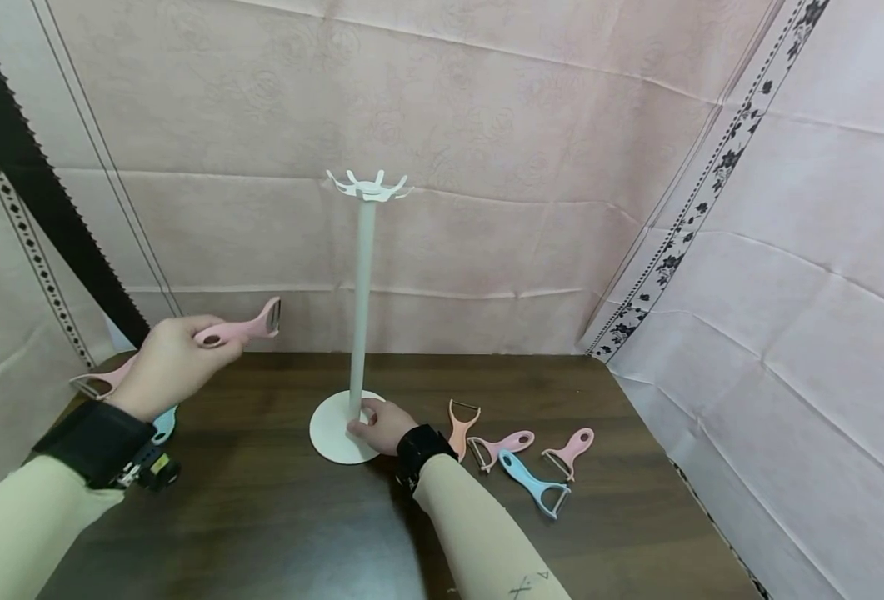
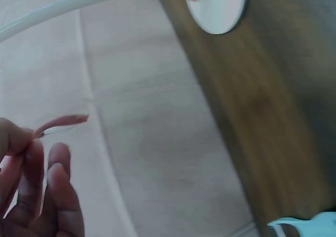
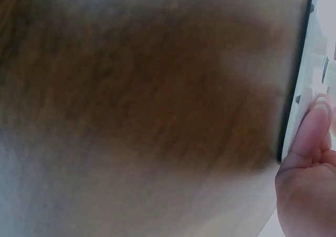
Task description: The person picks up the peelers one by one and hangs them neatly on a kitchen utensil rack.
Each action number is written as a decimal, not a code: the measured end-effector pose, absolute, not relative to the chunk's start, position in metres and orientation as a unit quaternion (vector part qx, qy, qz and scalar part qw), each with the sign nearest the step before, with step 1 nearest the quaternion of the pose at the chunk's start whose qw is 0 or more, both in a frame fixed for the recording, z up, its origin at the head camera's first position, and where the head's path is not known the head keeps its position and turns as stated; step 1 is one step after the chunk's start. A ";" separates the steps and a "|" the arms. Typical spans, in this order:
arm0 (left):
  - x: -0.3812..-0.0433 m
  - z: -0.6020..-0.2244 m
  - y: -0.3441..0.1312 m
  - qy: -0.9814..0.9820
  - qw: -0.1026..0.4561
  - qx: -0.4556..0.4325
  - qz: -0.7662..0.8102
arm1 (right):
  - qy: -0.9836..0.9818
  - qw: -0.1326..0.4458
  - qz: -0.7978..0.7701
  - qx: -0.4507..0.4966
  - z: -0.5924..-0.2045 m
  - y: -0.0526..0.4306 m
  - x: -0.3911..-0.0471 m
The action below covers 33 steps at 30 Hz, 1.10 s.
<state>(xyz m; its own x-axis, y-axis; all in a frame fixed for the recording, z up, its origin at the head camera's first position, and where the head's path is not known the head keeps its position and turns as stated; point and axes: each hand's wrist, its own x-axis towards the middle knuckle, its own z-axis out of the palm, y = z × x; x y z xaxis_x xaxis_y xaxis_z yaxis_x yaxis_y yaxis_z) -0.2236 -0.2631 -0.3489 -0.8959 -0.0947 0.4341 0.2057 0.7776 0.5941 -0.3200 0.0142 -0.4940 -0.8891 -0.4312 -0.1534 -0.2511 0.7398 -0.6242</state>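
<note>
In the head view my left hand (image 1: 179, 362) pinches a pink peeler (image 1: 239, 329) by its handle, raised left of the white stand (image 1: 362, 292), blade end toward the stand. The left wrist view has that pink peeler (image 2: 60, 122) between thumb and fingertips, the other fingers loosely bent. My right hand (image 1: 387, 427) holds the foot of the stand's pole, just above its round base (image 1: 332, 429). Thumb and fingers of the right hand (image 3: 310, 158) meet there in the right wrist view. Upright and bare, the stand's hooks (image 1: 370, 185) spread out at the top.
Right of the stand lie an orange peeler (image 1: 460, 429), a pink peeler (image 1: 503, 446), a blue peeler (image 1: 533, 482) and another pink peeler (image 1: 571, 452). Beyond my left wrist are another pink peeler (image 1: 104, 379) and a blue peeler (image 1: 164, 423), both partly hidden. Cloth (image 1: 486, 275) hangs behind the wooden table (image 1: 262, 517).
</note>
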 end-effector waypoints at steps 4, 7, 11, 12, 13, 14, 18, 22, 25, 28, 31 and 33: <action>-0.241 -0.327 -0.248 -0.899 0.256 -0.038 -0.352 | 0.922 0.145 -0.309 -0.180 -0.495 0.013 -0.322; -0.254 -0.312 -0.234 -0.888 0.265 -0.047 -0.374 | 0.923 0.143 -0.310 -0.179 -0.495 0.014 -0.321; -0.270 -0.296 -0.217 -0.874 0.273 -0.062 -0.397 | 0.923 0.143 -0.311 -0.177 -0.492 0.015 -0.318; -0.273 -0.292 -0.213 -0.872 0.273 -0.063 -0.403 | 0.923 0.143 -0.311 -0.175 -0.492 0.015 -0.317; -0.275 -0.289 -0.209 -0.868 0.274 -0.064 -0.408 | 0.923 0.144 -0.311 -0.174 -0.491 0.015 -0.316; -0.278 -0.285 -0.206 -0.866 0.275 -0.067 -0.413 | 0.923 0.144 -0.313 -0.174 -0.490 0.015 -0.315; -0.288 -0.269 -0.195 -0.857 0.276 -0.073 -0.429 | 0.922 0.149 -0.314 -0.169 -0.484 0.016 -0.310; -0.296 -0.253 -0.188 -0.849 0.280 -0.075 -0.442 | 0.922 0.149 -0.314 -0.172 -0.479 0.016 -0.306; -0.301 -0.243 -0.183 -0.842 0.284 -0.069 -0.453 | 0.921 0.149 -0.316 -0.175 -0.478 0.016 -0.305; -0.305 -0.235 -0.177 -0.833 0.292 -0.066 -0.465 | 0.920 0.149 -0.319 -0.174 -0.477 0.015 -0.304; -0.308 -0.230 -0.172 -0.823 0.306 -0.068 -0.474 | 0.920 0.148 -0.319 -0.172 -0.478 0.014 -0.305; -0.309 -0.227 -0.168 -0.816 0.315 -0.073 -0.479 | 0.920 0.150 -0.319 -0.171 -0.480 0.013 -0.306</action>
